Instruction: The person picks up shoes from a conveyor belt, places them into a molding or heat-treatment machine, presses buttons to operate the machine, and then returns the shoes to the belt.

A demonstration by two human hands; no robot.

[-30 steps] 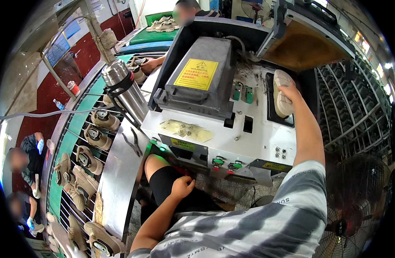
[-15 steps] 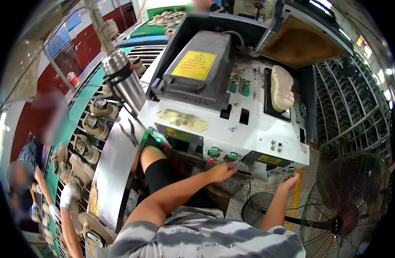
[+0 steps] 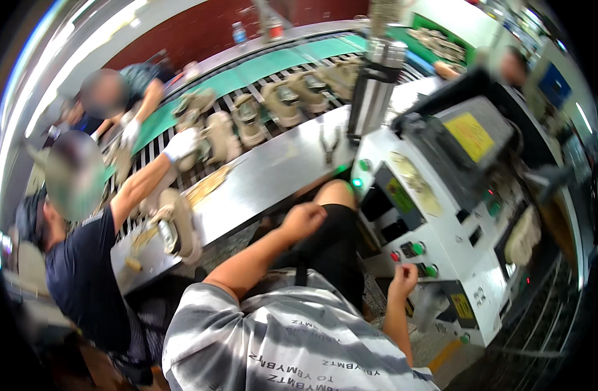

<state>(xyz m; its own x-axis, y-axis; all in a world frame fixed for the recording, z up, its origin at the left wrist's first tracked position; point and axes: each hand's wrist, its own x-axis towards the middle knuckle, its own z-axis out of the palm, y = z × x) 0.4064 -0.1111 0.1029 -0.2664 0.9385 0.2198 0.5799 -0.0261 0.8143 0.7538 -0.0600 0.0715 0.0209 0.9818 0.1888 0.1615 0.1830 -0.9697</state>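
Since the earlier frame the view has swung left, the left hand (image 3: 303, 221) has drawn back from the machine (image 3: 447, 251) to above the black shorts (image 3: 335, 244), and the right hand (image 3: 404, 281) has left the corner button (image 3: 465, 338) for the green buttons (image 3: 431, 270). A yellow label (image 3: 469, 137) is too blurred to read; dark lettering crosses the grey-and-white shirt (image 3: 299, 355). Left fingers are loosely clenched, forearm slanting across the body; right fingers bend inward, grip unclear, forearm raised, while the pale shoe (image 3: 524, 236) lies on the machine.

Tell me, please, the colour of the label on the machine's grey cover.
The label is yellow, best seen in the head view.
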